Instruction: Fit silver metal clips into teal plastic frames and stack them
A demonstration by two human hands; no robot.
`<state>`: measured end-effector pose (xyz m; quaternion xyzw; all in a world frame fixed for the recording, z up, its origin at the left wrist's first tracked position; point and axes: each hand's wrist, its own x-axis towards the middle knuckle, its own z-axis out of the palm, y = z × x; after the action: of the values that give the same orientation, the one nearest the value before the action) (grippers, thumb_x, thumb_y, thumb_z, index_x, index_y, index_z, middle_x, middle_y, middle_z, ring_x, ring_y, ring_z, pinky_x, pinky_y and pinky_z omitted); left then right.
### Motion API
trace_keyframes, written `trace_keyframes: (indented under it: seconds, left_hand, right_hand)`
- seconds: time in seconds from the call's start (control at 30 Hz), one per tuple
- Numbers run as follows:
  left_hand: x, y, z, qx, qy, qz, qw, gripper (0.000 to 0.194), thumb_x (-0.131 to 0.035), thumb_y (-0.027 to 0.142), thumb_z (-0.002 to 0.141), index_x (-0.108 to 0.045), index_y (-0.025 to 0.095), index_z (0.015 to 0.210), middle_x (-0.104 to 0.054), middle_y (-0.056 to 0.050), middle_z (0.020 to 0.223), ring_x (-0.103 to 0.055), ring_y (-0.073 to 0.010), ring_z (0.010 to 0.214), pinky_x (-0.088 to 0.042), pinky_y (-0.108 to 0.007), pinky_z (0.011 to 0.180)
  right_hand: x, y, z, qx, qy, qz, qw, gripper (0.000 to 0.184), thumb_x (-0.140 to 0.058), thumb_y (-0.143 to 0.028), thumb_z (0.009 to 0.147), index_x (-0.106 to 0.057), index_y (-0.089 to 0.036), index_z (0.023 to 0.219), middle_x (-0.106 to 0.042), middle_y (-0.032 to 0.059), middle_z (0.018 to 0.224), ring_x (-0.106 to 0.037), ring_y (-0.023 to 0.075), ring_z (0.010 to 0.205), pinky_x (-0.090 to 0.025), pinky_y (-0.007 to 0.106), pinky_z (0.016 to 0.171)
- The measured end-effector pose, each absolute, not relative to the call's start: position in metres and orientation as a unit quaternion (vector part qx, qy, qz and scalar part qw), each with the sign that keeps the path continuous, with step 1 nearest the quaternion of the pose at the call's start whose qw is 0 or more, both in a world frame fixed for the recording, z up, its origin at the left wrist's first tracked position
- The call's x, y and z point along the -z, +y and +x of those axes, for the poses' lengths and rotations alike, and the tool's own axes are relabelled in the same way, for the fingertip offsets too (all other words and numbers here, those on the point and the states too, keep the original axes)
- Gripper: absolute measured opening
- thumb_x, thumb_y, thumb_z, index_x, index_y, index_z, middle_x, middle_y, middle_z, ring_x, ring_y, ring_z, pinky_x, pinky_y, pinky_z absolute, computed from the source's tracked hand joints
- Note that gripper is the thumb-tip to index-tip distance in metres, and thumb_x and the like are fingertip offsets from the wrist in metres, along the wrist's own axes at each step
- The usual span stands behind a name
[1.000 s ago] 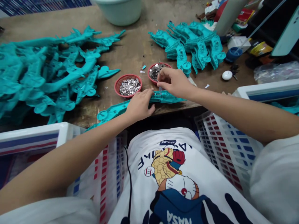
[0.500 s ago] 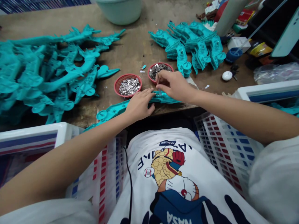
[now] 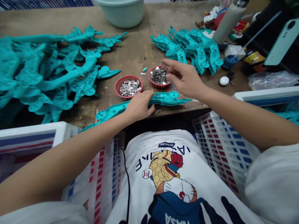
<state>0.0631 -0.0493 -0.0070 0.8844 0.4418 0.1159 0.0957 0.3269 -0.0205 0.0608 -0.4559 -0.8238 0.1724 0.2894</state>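
Note:
A long teal plastic part (image 3: 163, 98) lies along the near edge of the wooden table (image 3: 135, 53). My left hand (image 3: 139, 105) lies on it, fingers curled over its middle, pressing it down. My right hand (image 3: 184, 77) hovers over the right red basket (image 3: 159, 75) of small silvery metal pieces, thumb and fingers pinched round a thin metal tool whose tip shows above the basket. A second red basket (image 3: 129, 86) with flat shiny pieces stands just to the left of it.
A big heap of teal parts (image 3: 46, 71) fills the left of the table; a smaller stack (image 3: 193, 49) lies at the back right. A pale green basin (image 3: 121, 12) stands at the far edge. White slotted crates (image 3: 224, 140) flank my lap. Clutter and a phone (image 3: 281, 42) sit far right.
My right hand has lifted off the teal part and moved up and right, over the right red basket. My left hand stays on the part.

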Motion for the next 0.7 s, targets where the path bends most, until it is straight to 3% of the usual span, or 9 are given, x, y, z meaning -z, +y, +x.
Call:
trace_keyframes:
  seconds: [0.1, 0.2, 0.37, 0.57, 0.7]
  left_hand:
    - [0.009, -0.048, 0.062, -0.114, 0.439, 0.886, 0.094, 0.057, -0.059, 0.03, 0.099, -0.07, 0.005, 0.15, -0.064, -0.027, 0.172, -0.063, -0.042, 0.16, -0.053, -0.059, 0.134]
    - [0.011, -0.048, 0.061, -0.114, 0.433, 0.889, 0.097, 0.055, -0.059, 0.03, 0.1, -0.073, 0.008, 0.149, -0.062, -0.025, 0.175, -0.061, -0.0418, 0.163, -0.05, -0.061, 0.136]
    - [0.015, -0.05, 0.061, -0.113, 0.435, 0.888, 0.096, 0.063, -0.059, 0.031, 0.1, -0.07, 0.007, 0.157, -0.057, -0.026, 0.18, -0.056, -0.0428, 0.168, -0.044, -0.066, 0.141]
    - [0.02, -0.052, 0.061, -0.102, 0.434, 0.892, 0.068, 0.067, -0.057, 0.03, 0.1, -0.067, 0.003, 0.16, -0.054, -0.027, 0.181, -0.055, -0.0443, 0.168, -0.043, -0.068, 0.141]
    - [0.019, -0.05, 0.061, -0.105, 0.426, 0.896, 0.063, 0.062, -0.058, 0.031, 0.1, -0.07, 0.005, 0.155, -0.057, -0.026, 0.179, -0.058, -0.0442, 0.165, -0.046, -0.066, 0.138]
  right_hand:
    - [-0.057, -0.008, 0.335, -0.233, -0.798, -0.478, 0.283, 0.041, -0.057, -0.043, 0.118, -0.073, -0.026, 0.152, -0.08, 0.0075, 0.114, -0.076, 0.0265, 0.107, -0.063, 0.044, 0.1]
    - [-0.04, 0.007, 0.336, -0.291, -0.764, -0.474, 0.328, 0.04, -0.057, -0.051, 0.12, -0.076, -0.027, 0.144, -0.082, 0.0091, 0.118, -0.079, 0.0268, 0.106, -0.069, 0.045, 0.092]
    - [-0.023, 0.02, 0.333, -0.242, -0.746, -0.493, 0.376, 0.038, -0.072, -0.056, 0.113, -0.079, -0.024, 0.134, -0.083, 0.0133, 0.124, -0.08, 0.0314, 0.116, -0.07, 0.051, 0.102]
    - [-0.014, 0.023, 0.337, -0.191, -0.766, -0.455, 0.411, 0.053, -0.062, -0.072, 0.117, -0.078, -0.022, 0.107, -0.074, 0.0045, 0.088, -0.077, 0.0254, 0.094, -0.066, 0.042, 0.093]
    - [-0.012, 0.015, 0.327, -0.265, -0.786, -0.416, 0.373, 0.05, -0.072, -0.064, 0.114, -0.074, -0.021, 0.089, -0.067, 0.0019, 0.075, -0.069, 0.0204, 0.078, -0.062, 0.035, 0.08]
